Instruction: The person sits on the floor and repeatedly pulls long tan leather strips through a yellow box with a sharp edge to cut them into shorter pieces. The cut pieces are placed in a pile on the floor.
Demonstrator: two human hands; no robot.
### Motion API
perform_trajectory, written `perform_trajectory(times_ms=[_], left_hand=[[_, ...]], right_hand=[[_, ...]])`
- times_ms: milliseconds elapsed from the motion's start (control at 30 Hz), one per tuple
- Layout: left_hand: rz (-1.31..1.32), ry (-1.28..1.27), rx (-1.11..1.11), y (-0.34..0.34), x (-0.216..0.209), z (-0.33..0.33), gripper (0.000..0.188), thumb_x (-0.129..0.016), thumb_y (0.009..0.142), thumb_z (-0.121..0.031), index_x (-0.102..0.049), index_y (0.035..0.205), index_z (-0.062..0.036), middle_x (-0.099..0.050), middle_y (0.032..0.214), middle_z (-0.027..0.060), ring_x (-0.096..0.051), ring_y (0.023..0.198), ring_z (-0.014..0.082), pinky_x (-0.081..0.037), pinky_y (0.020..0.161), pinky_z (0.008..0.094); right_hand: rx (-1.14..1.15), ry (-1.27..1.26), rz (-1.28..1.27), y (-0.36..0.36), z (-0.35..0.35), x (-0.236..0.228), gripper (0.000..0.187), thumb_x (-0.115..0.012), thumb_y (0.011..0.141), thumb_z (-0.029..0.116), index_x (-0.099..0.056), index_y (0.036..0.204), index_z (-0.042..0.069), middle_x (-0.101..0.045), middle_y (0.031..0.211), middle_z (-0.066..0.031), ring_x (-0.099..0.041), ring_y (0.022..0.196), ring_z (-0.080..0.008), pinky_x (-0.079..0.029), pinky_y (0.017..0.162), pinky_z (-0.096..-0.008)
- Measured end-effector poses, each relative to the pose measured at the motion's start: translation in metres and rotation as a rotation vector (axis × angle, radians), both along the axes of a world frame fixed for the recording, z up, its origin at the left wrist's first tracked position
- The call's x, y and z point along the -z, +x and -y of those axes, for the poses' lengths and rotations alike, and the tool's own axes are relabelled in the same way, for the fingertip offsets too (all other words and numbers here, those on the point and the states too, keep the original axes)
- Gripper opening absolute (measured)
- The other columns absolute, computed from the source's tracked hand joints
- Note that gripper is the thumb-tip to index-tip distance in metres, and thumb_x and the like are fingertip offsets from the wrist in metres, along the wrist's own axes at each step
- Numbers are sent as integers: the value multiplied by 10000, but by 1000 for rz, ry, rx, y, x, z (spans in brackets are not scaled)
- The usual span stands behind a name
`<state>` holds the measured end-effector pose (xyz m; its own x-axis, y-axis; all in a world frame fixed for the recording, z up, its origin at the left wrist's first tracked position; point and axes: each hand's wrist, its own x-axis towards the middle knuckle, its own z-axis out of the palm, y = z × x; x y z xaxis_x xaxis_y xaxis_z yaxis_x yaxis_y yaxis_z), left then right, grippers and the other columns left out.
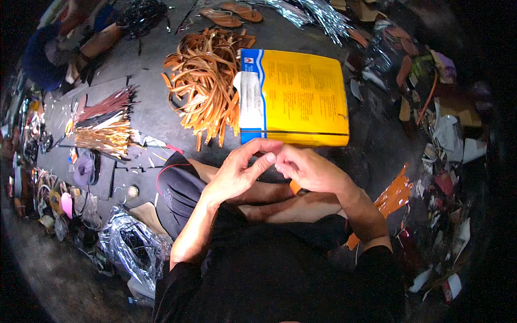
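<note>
Your left hand and right hand meet fingertip to fingertip above your crossed legs, just off the near edge of the yellow container. The left is loosely curved, with a gap between thumb and forefinger; the right is curled further in. You cannot tell from here whether anything is pinched between them.

A small orange piece shows just below your right hand; whether it hangs from your grip or lies behind is unclear. It looks light, thin and flexible, so an end or edge between thumb and forefinger should suit it. The container lies on the floor and looks stiff and smooth, perhaps slippery; its weight doesn't show, so two opposite sides make the safer hold. The tan strips against its left edge look soft and springy, likely to snag: take one by a free end.

Count one container, one orange piece in view by your hands, one tan heap, one fanned bundle farther left, and one orange bundle beyond your right forearm. Individual strips are too tangled to count. Two sandals lie beyond the heap.
</note>
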<state>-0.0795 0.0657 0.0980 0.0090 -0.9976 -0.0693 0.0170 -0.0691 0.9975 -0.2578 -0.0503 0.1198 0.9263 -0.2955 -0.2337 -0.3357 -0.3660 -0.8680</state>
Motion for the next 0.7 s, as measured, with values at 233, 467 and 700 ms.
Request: perform_trajectory(times_ms=[233, 467, 700], left_hand=[[-466, 133, 268, -25, -17, 10, 302, -583, 941, -185, -536, 1191, -22, -582, 1040, 18, -519, 982, 93, -422, 894, 246], [-124, 180, 159, 1, -34, 19, 103, -537, 936, -94, -554, 1015, -30, -527, 855, -32, -503, 763, 56, -426, 676, 202], [120, 202, 194, 54, -48, 4, 199, -657, 878, -109, -633, 1058, -27, -630, 870, -2, -535, 775, 64, -440, 701, 213]], right_hand=[[386, -93, 248, -2, 19, -45, 160, -576, 912, 131, -536, 962, -16, -612, 824, -106, -621, 770, -178, -506, 652, -309], [86, -42, -104, -22, 36, -59, 322, -617, 897, 325, -602, 929, 4, -625, 751, -68, -609, 669, -139, -493, 575, -288], [-18, 13, -367, -85, 75, -75, 267, -668, 857, 255, -631, 947, 5, -637, 726, -72, -606, 645, -108, -495, 595, -293]])
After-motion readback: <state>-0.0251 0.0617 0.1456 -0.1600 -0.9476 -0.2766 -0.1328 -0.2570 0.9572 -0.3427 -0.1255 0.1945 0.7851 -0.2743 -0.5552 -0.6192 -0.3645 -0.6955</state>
